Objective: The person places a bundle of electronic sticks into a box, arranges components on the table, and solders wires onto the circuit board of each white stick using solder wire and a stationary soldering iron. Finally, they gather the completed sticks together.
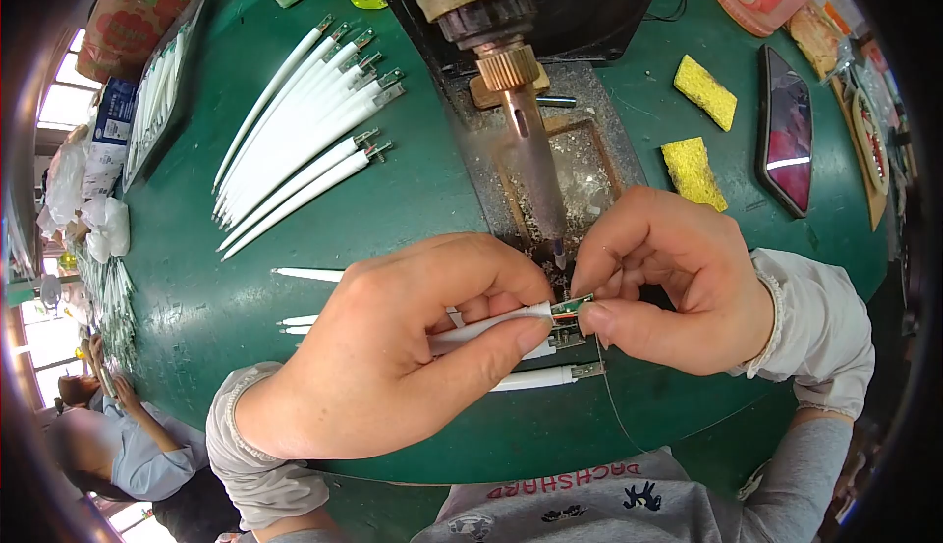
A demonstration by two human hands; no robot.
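My left hand (pixel 403 346) is closed round a white stylus pen (pixel 476 331), held level near the table's front. From its right end sticks out a narrow green circuit board (pixel 572 305) with a red wire. The fingertips of my right hand (pixel 678 287) pinch at that end, and a thin solder wire (pixel 615 407) trails down from them. Just above the fingers points the tip of a soldering iron (pixel 535 150), fixed in a stand. More white pens, one of them (pixel 535 379) in front, lie under and around my left hand, partly hidden by it.
A fan of several white pens (pixel 295 130) lies at the back left, beside a tray of more. Two yellow sponges (pixel 705 93) and a phone (pixel 786 130) lie right of the soldering stand (pixel 609 101). Another person (pixel 147 445) sits at the lower left.
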